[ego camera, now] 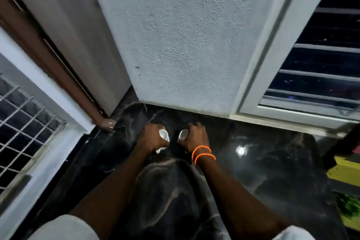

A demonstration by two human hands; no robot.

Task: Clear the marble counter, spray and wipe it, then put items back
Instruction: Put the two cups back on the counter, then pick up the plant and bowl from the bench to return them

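At twelve o'clock on the black marble tabletop, near the wall, the left hand grips white cups and the right hand grips another white cup. Blur suggests motion; judged risk: the left cups slipping and cracking on stone.

I see both forearms stretched forward, side by side, toward the far edge of the counter. My left hand is curled in a grip, my right hand likewise, two orange bands round its wrist.
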